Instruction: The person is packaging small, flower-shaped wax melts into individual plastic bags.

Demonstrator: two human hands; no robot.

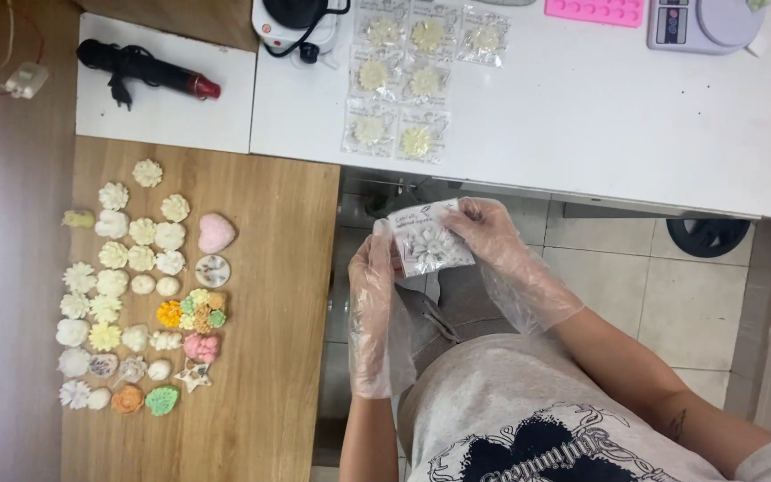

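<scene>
**Two gloved hands, one small clear packet held over the lap**

The left hand (375, 281) and the right hand (491, 234), both in loose plastic gloves, close on a small clear packet (428, 239) with a white flower-shaped piece inside. Each grip pinches an opposite edge, fingers curled shut on the film, the packet held in the air between counter edge and lap.

It looks light, and the film is thin and probably slick against the gloves (plastic on plastic slides easily). The flower inside seems moulded and delicate at the petals, so I judge the safe hold is the flat margins of the film, not the raised middle.

Beyond the grip, on the white counter (600, 116), lie seven similar filled packets (408, 85) in rows. Further out sit a pink mould (595, 11) and a small scale (702, 22). Left of the grip, a wooden counter (287, 295) carries rows of loose moulded flowers (136, 286) and a pink heart (216, 232). Nothing stands between the hands and either surface.
</scene>
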